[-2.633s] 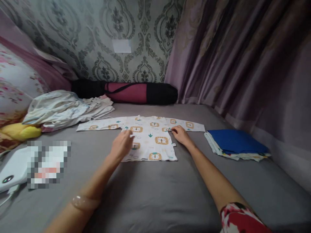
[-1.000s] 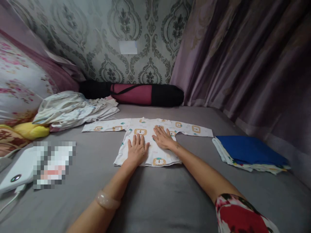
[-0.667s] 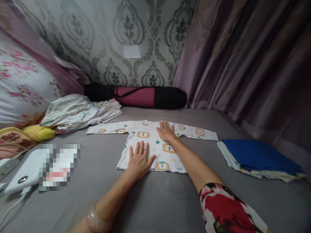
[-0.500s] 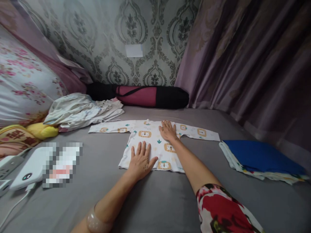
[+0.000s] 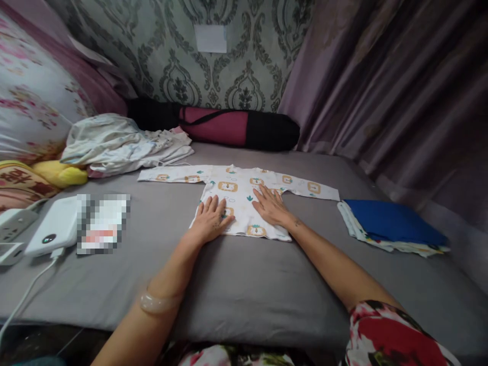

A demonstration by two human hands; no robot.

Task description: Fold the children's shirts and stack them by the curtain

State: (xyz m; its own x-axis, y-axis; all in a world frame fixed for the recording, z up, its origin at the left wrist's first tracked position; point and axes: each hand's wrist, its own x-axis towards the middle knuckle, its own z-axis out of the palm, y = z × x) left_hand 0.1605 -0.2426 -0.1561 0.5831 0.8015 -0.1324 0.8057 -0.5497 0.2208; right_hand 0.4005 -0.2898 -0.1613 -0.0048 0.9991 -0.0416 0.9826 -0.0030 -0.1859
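Grey sheet [image 5: 244, 284] across a bed, patterned wallpaper [image 5: 244, 61] behind, mauve curtain [image 5: 381, 91] down the right side. Mid-bed, spread out flat: shirt [image 5: 240, 189], both sleeves stretched out sideways, hem toward the near edge. Left hand [image 5: 210, 216] pressed flat on the lower left of the shirt's body, fingers straight, clasping nothing. Right hand [image 5: 271, 207] likewise flat and unclenched on the lower right, just beside the other, touching cloth with palm and fingers only. No fold visible anywhere in the shirt (sleeves at full reach, sides uncreased), so judged as laid out and smoothed, with all of its folding yet undone. Far left, heaped loose: pile [image 5: 122, 145] of pale clothes, seemingly not yet dealt with. Right, well apart from the shirt: neat stack [image 5: 389, 231], blue cloth on top, seemingly finished pieces. Judged, then, as partway through: some pieces stacked, one flattened under the palms, a heap untouched. Elsewhere: black-and-red roll [image 5: 229, 127] against the wall, yellow toy [image 5: 61, 174] by the pillows, white power bank [image 5: 53, 234] with cable near the left edge.
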